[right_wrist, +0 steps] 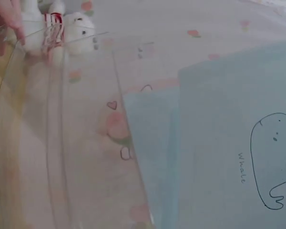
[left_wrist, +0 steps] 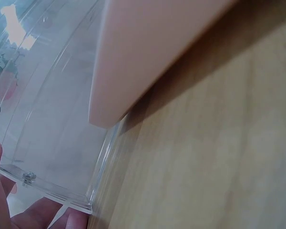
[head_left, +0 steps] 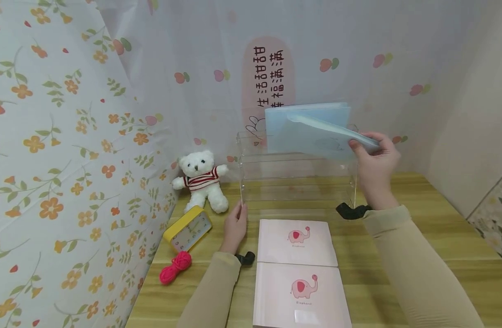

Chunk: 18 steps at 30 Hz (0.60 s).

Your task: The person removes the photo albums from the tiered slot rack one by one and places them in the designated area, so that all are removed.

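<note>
A clear acrylic stepped rack [head_left: 296,180] stands at the back of the wooden table. My left hand [head_left: 234,228] grips its lower left side; in the left wrist view, fingers [left_wrist: 38,213] and thumb lie on either side of the clear panel. With thumb and fingers, my right hand [head_left: 378,159] pinches the right end of a light blue book [head_left: 316,136], raised and tilted over the rack's top. The right wrist view shows a whale drawing on that book [right_wrist: 219,143]. Behind it another light blue book [head_left: 308,111] stands upright at the rack's back tier.
Two pink elephant books, a far one [head_left: 275,241] and a near one [head_left: 275,296], lie before the rack. To the left are a white teddy bear [head_left: 197,168], a yellow clock [head_left: 189,228] and pink yarn [head_left: 175,268]. A patterned curtain [head_left: 173,54] hangs behind.
</note>
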Tool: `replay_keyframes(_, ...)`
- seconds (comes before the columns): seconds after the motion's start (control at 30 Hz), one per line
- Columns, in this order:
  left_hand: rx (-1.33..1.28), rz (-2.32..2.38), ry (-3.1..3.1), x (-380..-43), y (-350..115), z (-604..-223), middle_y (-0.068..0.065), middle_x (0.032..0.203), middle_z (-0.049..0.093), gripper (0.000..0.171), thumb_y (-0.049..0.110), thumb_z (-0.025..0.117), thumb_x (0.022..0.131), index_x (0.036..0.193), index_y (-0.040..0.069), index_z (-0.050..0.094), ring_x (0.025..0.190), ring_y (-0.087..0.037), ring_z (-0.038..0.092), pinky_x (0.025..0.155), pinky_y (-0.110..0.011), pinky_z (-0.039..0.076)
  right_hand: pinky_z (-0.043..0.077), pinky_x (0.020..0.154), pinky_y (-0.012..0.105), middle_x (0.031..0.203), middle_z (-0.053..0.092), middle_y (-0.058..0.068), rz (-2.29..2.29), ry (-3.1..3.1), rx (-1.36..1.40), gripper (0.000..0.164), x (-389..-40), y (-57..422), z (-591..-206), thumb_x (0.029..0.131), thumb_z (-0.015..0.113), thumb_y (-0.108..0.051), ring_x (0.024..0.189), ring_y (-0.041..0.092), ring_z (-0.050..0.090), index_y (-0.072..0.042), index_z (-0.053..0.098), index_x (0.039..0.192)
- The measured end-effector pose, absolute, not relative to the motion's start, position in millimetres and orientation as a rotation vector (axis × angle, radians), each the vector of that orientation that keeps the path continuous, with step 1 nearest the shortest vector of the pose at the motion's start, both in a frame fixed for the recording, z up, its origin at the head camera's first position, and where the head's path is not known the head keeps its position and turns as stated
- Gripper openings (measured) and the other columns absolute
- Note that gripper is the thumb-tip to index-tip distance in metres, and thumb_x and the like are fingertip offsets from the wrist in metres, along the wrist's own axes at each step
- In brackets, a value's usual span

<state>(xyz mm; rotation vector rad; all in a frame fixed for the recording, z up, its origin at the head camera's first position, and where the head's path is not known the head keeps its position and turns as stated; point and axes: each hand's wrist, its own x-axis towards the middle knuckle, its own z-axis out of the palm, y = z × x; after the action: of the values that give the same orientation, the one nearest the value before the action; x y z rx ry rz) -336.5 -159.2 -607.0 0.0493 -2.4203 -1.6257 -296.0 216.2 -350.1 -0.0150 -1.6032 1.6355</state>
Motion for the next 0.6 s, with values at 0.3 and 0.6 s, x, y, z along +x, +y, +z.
replay_keyframes(0.3,0.051,-1.617,-2.443,-336.1,-160.3,-603.4,0.002,0.163,0.061,0.061,0.067,0.053,0.11,0.162,0.033,0.057,0.15,-0.025,0.06,0.124,-0.052,0.051,0.05,0.06,0.012,0.09,0.077,-0.015,1.538,-1.522,-0.11,0.024,-263.1,249.1,-390.0,0.088,0.093,-0.005,0.055,-0.002,0.057,0.002,0.081,0.108)
replay_keyframes(0.6,0.049,-1.571,-2.422,-311.3,-148.4,-573.7,-0.012,0.163,0.061,0.06,0.056,0.052,0.115,0.162,0.02,0.058,0.149,-0.037,0.06,0.124,-0.058,0.048,0.058,0.072,0.018,0.085,0.078,0.001,1.672,-1.115,-0.189,0.031,-224.5,291.5,-427.3,0.076,0.095,0.011,0.071,0.008,0.073,0.016,0.077,0.1)
